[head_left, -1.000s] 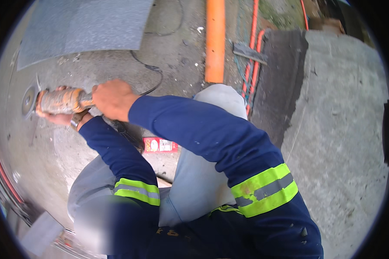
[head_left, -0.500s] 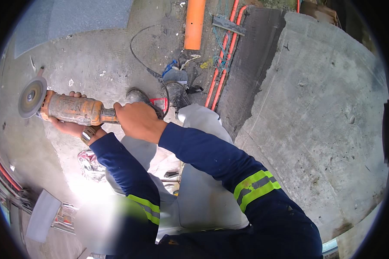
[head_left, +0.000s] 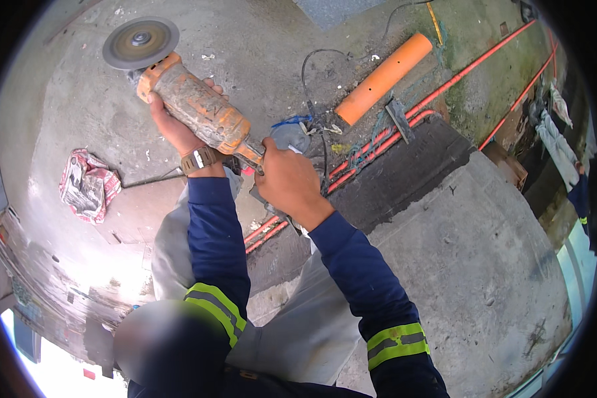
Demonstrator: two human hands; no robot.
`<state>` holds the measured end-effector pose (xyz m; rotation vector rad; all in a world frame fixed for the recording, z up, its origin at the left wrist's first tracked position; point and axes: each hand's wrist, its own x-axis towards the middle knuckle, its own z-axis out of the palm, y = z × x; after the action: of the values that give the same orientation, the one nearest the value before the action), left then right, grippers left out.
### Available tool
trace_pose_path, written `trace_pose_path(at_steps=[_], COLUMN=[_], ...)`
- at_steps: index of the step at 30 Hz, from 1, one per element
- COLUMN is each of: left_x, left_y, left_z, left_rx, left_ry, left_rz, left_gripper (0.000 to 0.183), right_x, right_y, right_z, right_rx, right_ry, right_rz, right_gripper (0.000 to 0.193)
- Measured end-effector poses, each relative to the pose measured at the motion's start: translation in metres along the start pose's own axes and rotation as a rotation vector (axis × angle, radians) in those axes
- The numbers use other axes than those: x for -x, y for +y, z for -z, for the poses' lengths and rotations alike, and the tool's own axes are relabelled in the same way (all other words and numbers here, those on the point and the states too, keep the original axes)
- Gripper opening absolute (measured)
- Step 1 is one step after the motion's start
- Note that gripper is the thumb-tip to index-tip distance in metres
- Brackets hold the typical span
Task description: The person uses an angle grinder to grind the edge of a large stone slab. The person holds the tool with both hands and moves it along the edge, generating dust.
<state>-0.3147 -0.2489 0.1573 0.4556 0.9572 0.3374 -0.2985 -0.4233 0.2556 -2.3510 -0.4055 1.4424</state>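
Observation:
A worn orange angle grinder is held up in front of me, slanting from the middle toward the far left. Its round cutting disc is at the far end, clear of any surface. My left hand, with a watch on its wrist, wraps the body from below near the disc end, its fingertips showing on the far side. My right hand is closed around the narrow rear handle. Whether the disc is spinning, I cannot tell. A dark cable lies on the floor beyond the grinder.
An orange pipe lies on the floor, beside thin red conduits running diagonally. Right of these are a dark strip and a raised concrete slab. A crumpled bag lies left. At the right edge another person's sleeve shows.
My view has turned, so the pipe and conduits now slant. The grinder has swung from nearly level to tilted, its disc now farther away and to the right. Both hands keep their grip.

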Motion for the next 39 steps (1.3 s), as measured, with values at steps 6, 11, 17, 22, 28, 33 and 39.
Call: trace_pose_path(at_steps=[6, 11, 17, 22, 28, 33, 39], left_x=[-0.028, -0.067, -0.090, -0.100, -0.115, -0.134, -0.154], left_y=[-0.041, -0.067, -0.081, -0.076, -0.073, -0.100, -0.118], left_z=[-0.021, -0.064, -0.071, -0.067, -0.065, -0.059, -0.053], left_rx=[-0.055, 0.072, 0.122, 0.194, 0.238, 0.245, 0.323], left_ry=[-0.107, -0.203, -0.325, -0.303, -0.335, -0.379, -0.368], left_rz=[-0.052, -0.182, -0.328, -0.385, -0.267, -0.210, -0.165], left_gripper=[0.070, 0.067, 0.068, 0.070, 0.070, 0.071, 0.067], right_x=[-0.029, -0.079, -0.106, -0.107, -0.111, -0.124, -0.143], right_y=[0.037, 0.071, 0.094, 0.095, 0.083, 0.093, 0.094], right_z=[0.001, 0.030, 0.042, 0.051, 0.049, 0.039, 0.036], right_rx=[0.018, 0.155, 0.181, 0.254, 0.269, 0.294, 0.386], right_ry=[0.131, 0.304, 0.380, 0.393, 0.431, 0.436, 0.434], right_rz=[-0.003, 0.116, 0.206, 0.344, 0.258, 0.144, 0.077], right_gripper=[0.052, 0.045, 0.046, 0.040, 0.036, 0.035, 0.036])
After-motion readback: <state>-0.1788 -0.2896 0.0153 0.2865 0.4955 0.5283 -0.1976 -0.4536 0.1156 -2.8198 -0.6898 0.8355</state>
